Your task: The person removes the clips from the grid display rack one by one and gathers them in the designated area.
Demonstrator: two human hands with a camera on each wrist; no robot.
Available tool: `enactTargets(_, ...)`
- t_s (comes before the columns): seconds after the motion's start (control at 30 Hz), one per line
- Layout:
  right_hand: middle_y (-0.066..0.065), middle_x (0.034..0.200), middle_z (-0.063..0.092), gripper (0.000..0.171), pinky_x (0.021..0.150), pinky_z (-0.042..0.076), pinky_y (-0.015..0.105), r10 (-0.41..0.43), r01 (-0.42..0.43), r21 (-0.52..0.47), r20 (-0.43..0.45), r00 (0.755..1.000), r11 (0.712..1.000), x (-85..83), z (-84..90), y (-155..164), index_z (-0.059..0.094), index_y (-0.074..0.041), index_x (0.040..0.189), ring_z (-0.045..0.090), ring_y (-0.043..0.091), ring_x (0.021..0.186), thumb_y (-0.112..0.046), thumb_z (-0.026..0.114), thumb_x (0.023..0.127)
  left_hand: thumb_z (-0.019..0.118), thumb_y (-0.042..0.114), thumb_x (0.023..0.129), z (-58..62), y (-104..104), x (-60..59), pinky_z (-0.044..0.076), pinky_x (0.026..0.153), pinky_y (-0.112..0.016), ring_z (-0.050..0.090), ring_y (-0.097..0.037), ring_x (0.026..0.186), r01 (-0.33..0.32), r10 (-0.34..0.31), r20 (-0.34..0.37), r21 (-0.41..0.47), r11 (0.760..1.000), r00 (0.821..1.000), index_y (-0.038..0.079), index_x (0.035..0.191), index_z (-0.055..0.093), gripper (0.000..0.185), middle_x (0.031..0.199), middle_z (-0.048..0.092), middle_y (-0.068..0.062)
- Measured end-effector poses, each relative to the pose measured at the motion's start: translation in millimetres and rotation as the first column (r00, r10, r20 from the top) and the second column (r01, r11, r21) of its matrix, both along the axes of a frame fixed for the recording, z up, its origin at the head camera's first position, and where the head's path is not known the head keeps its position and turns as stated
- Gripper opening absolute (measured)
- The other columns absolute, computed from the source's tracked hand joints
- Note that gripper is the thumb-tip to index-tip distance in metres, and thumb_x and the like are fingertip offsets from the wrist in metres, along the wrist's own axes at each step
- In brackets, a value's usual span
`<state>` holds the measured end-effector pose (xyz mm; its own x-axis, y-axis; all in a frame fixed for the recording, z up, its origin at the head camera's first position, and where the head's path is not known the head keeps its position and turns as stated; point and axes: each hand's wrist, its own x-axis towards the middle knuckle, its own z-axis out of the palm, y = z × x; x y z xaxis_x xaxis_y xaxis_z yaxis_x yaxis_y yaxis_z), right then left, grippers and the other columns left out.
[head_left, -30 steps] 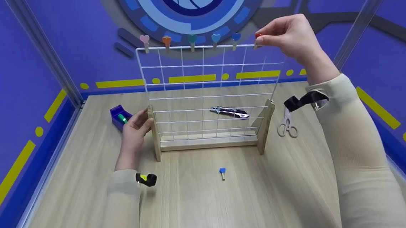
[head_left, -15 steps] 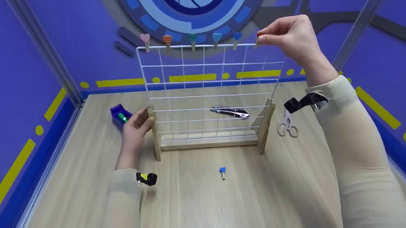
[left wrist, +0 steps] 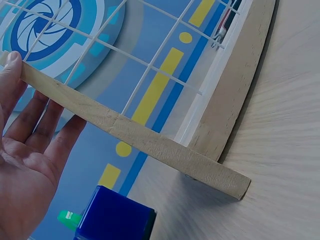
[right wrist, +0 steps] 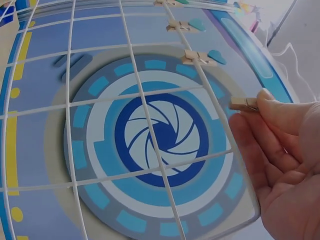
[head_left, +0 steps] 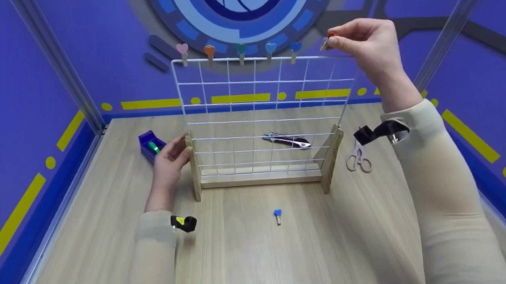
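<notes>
In the head view, the person's right hand (head_left: 373, 49) pinched a small wooden clothespin with a red heart (head_left: 325, 44) between thumb and fingertips, the clip tilted, its bare end pointing down and left. Just below that hand ran the top edge of a white metal wire grid panel (head_left: 229, 82). Left of the hand, five heart-topped wooden clips stood along this edge: pink (head_left: 183, 49), orange (head_left: 209, 51), green (head_left: 241, 49), light blue (head_left: 271, 47) and blue (head_left: 295, 46). The left hand (head_left: 168, 165) held the near-side upright of a pale wooden stand (head_left: 194, 173); just left of it sat a purple-blue plastic box (head_left: 145, 136). Between the hands, behind the grid, lay a black-and-silver utility knife (head_left: 286, 139). Well below the right hand were grey-handled scissors (head_left: 359, 162), and a blue-heart wooden clothespin (head_left: 278, 216) lay on the wood-grain table (head_left: 243, 258), nearer the wearer than either hand.

In the left wrist view, the thumb rested on the upright's edge, with fingers behind it.

In the right wrist view, the pinched clip was just beside the top wire, apart from it.
</notes>
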<state>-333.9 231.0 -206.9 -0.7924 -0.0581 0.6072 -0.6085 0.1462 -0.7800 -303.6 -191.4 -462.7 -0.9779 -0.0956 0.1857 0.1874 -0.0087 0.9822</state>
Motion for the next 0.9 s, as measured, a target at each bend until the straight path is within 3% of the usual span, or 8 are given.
enactTargets(0.17, 0.001, 0.088, 0.079, 0.016, 0.076, 0.058, 0.018, -0.062, 0.059, -0.041, -0.095, 0.994, 0.997, 17.4, -8.1, -2, 0.079, 0.003, 0.099, 0.073, 0.013, 0.080, -0.008, 0.081, 0.088, 0.063, 0.016, 0.103, -0.6, 1, 0.1, 0.056, 0.097, -0.019, 0.062, -0.003, 0.120, 0.006, -0.006, 0.007, 0.002, 1.000, 1.000, 0.009, 0.150, 0.052, 0.049, 0.148, 0.058, -0.016)
enactTargets(0.43, 0.006, 0.089, 0.078, 0.018, 0.073, 0.062, 0.021, 0.033, -0.039, -0.043, -0.137, 0.990, 0.998, 45.7, -26.8, -6, 0.073, 0.008, 0.105, 0.075, 0.014, 0.077, -0.002, 0.077, 0.090, 0.063, 0.015, 0.103, -1.6, 1, -0.3, 0.057, 0.096, -0.019, 0.064, -0.002, 0.117, -0.001, 0.001, -0.010, 0.006, 1.000, 1.000, 0.006, 0.148, 0.053, 0.047, 0.148, 0.058, -0.019)
enactTargets(0.53, 0.008, 0.090, 0.076, 0.019, 0.071, 0.062, 0.021, 0.105, -0.113, -0.046, -0.141, 0.984, 0.993, 53.5, -34.4, -6, 0.071, 0.009, 0.108, 0.075, 0.015, 0.076, 0.002, 0.074, 0.091, 0.063, 0.013, 0.103, -1.6, 2, -0.9, 0.057, 0.095, -0.019, 0.065, 0.000, 0.114, -0.008, 0.008, -0.012, 0.014, 1.000, 1.000, 0.006, 0.147, 0.054, 0.046, 0.146, 0.059, -0.020)
enactTargets(0.73, 0.003, 0.093, 0.077, 0.018, 0.065, 0.059, 0.019, 0.110, -0.108, 0.039, -0.076, 0.991, 0.993, 67.2, -55.4, -6, 0.071, 0.010, 0.108, 0.072, 0.011, 0.073, 0.004, 0.074, 0.091, 0.063, 0.014, 0.103, -1.8, 0, -1.5, 0.057, 0.095, -0.019, 0.064, -0.001, 0.115, -0.003, 0.003, -0.001, 0.014, 1.000, 1.000, 0.006, 0.148, 0.053, 0.047, 0.146, 0.059, -0.019)
enactTargets(0.9, 0.004, 0.091, 0.077, 0.020, 0.063, 0.057, 0.018, 0.149, -0.149, 0.051, 0.010, 0.989, 0.987, 76.2, -79.9, -7, 0.069, 0.012, 0.109, 0.070, 0.013, 0.071, 0.006, 0.074, 0.090, 0.063, 0.013, 0.102, -1.8, -1, -1.9, 0.057, 0.094, -0.018, 0.063, -0.001, 0.116, -0.004, 0.004, -0.005, 0.020, 1.000, 1.000, 0.004, 0.148, 0.052, 0.048, 0.146, 0.059, -0.018)
